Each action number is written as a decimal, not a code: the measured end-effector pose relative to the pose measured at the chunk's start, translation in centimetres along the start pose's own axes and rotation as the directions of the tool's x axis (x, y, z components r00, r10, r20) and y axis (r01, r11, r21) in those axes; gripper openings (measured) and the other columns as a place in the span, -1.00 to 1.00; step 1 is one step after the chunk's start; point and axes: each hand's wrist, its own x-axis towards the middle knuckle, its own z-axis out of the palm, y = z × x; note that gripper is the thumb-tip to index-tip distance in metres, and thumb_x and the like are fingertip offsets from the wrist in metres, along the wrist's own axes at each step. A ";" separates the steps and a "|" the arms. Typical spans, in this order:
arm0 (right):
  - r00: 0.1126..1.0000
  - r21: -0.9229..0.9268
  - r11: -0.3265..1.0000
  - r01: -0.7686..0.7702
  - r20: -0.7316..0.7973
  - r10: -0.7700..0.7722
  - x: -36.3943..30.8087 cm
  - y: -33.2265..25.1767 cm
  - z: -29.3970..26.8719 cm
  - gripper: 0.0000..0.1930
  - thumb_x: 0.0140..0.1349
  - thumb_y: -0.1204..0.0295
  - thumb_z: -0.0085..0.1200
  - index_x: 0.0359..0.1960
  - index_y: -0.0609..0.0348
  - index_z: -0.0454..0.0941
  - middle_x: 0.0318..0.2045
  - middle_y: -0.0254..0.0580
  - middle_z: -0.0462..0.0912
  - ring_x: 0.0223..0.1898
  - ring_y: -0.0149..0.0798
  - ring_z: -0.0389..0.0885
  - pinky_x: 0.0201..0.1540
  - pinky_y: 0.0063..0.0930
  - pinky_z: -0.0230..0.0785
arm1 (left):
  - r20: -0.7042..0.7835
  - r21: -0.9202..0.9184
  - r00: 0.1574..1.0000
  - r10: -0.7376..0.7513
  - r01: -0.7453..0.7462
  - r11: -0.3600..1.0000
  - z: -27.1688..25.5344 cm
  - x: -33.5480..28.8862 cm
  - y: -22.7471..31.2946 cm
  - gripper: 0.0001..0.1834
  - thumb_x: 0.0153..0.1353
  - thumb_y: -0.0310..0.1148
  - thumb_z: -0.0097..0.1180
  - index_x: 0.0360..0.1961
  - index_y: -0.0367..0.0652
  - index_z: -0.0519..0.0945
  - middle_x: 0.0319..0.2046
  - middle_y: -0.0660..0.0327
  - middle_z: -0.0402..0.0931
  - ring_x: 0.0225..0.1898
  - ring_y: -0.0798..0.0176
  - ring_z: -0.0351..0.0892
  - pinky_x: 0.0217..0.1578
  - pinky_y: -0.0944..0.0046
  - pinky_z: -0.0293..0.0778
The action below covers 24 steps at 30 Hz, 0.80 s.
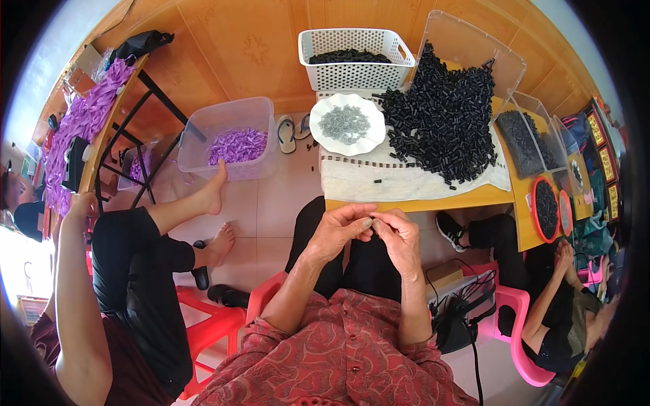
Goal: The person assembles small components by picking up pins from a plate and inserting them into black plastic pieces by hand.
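Note:
Above my lap, just off the table's near edge, my left hand (340, 231) and my right hand (399, 242) meet, fingertips pinched together. Whatever is between them is too small and covered to make out. Beyond them a white cloth (420, 184) covers part of the yellow table (433, 200). A large heap of short black tube-like pieces (443, 115) lies on it, and a single black piece (378, 181) sits apart near my hands. Left of the heap, a white wavy-edged plate (323, 141) holds many small clear pieces (345, 124).
A white perforated basket (355, 76) with black pieces stands at the back. Clear bins (521, 145) and a red-rimmed tray (536, 220) are at right. On the floor at left, a clear tub (261, 159) holds purple pieces. Co-workers sit on both sides; cables (467, 308) hang beside my right arm.

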 end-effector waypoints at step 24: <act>0.970 -0.752 0.635 0.175 0.020 -0.243 7.4 3.1 -0.6 -0.84 0.08 0.53 0.16 -0.28 0.07 0.62 -0.39 -0.15 0.49 -0.32 -0.05 0.53 -0.29 -0.22 0.40 | -0.031 -0.505 1.000 -0.007 -0.010 0.863 -1.9 0.3 -0.9 -0.62 0.26 -0.58 0.03 0.12 -0.24 0.46 -0.15 0.08 0.54 -0.20 0.23 0.59 -0.13 0.24 0.59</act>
